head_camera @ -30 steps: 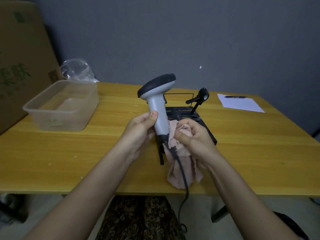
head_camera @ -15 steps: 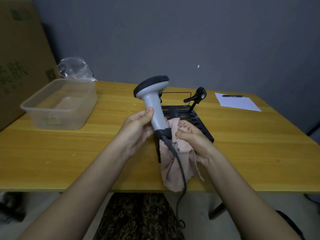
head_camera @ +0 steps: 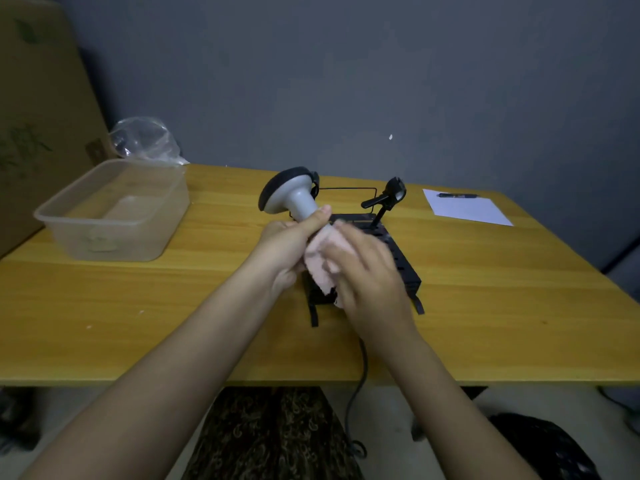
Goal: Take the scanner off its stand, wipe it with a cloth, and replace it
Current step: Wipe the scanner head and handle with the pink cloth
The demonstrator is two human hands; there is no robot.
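A grey barcode scanner [head_camera: 292, 195] with a black head is held tilted away from me, head pointing toward the wall. My left hand [head_camera: 289, 249] grips its handle, thumb along the top. My right hand [head_camera: 363, 275] presses a pink cloth [head_camera: 323, 252] around the lower handle, hiding that part. The black stand [head_camera: 403, 268], a perforated base with a clip arm [head_camera: 386, 199], sits on the yellow table right behind and under my hands. The scanner's black cable [head_camera: 358, 386] hangs over the table's front edge.
A clear plastic tub [head_camera: 114, 211] stands at the left, a crumpled plastic bag [head_camera: 145, 140] behind it, a cardboard box [head_camera: 38, 98] beyond. White paper [head_camera: 467, 211] with a pen [head_camera: 457, 195] lies at the back right. The grey wall is close behind.
The scanner has tipped forward and down, away from me. My right hand has wrapped the cloth over the handle, so the cloth no longer hangs loose.
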